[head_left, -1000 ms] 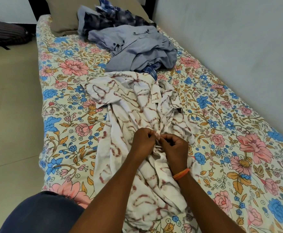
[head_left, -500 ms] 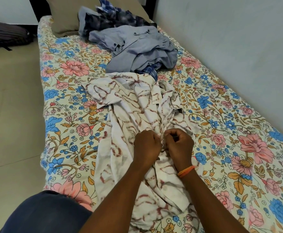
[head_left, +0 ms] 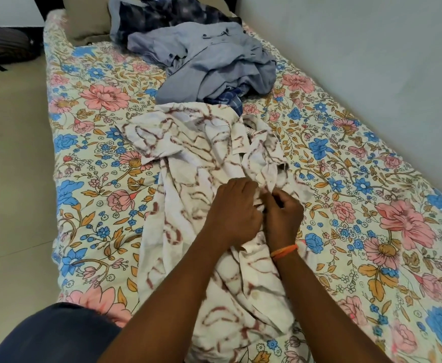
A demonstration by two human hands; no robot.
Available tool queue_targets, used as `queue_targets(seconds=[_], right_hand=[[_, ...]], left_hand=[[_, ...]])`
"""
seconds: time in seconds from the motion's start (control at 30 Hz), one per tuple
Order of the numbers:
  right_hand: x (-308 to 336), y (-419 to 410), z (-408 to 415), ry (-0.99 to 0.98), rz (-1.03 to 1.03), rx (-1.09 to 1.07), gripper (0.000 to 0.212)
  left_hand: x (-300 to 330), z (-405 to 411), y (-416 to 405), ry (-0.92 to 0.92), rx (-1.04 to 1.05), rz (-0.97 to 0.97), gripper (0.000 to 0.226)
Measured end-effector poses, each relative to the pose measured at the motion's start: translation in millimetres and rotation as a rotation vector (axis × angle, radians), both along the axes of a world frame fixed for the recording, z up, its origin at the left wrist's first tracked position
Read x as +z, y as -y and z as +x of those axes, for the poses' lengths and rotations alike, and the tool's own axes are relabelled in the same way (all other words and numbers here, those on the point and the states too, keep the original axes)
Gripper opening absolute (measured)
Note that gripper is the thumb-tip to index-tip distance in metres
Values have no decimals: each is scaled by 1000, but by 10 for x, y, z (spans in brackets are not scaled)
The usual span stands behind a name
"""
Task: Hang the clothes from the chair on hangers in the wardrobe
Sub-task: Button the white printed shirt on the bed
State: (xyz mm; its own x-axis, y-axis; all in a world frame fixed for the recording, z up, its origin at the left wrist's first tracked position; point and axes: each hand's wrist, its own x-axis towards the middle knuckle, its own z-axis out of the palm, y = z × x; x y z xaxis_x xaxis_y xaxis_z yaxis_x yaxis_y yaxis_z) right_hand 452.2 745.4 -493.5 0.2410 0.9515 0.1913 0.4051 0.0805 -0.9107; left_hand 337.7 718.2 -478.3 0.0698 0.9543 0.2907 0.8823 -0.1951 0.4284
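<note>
Both hands, left (head_left: 234,209) and right (head_left: 282,214), pinch the white shirt (head_left: 204,163) mid-bed (head_left: 94,158). Bare sheet lies at 3 and 9 o'clock; wall (head_left: 372,61) right, floor (head_left: 10,179) left. At 12 o'clock, one grey shirt (head_left: 214,61), one dark garment (head_left: 167,14).

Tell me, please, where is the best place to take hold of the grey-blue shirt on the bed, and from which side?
Probably grip the grey-blue shirt at its collar and button edge, which lie uppermost near the pile's far top. Come from above, on the floor side: the wall closes the other side.
</note>
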Motion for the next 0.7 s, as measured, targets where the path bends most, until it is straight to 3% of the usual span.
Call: queue_targets(seconds=[0.13, 0.2, 0.3, 0.53, 0.63, 0.7], right_hand=[[-78, -62, 40, -409, -42, -118, 5], [-82, -83, 47, -501, -77, -115, 3], [-87, -88, 39, -487, -86, -99, 10], [-37, -77, 7, -500, -110, -107, 20], [-19, -125, -7, -533, -152, -105, 5], [-14, -163, -16, -539, -166, -117, 10]], left_hand=[[25, -31, -175, -57, 58, -98, 51], [-34, -67, -250, 82, 173, -106, 35], [-120, -162, -365, 278, 370, -129, 24], [-133, -224, -490, 330, 406, -219, 27], [-143, -258, -474, 409, 440, -245, 27], [-143, -304, -451, 453, 457, -215, 27]])
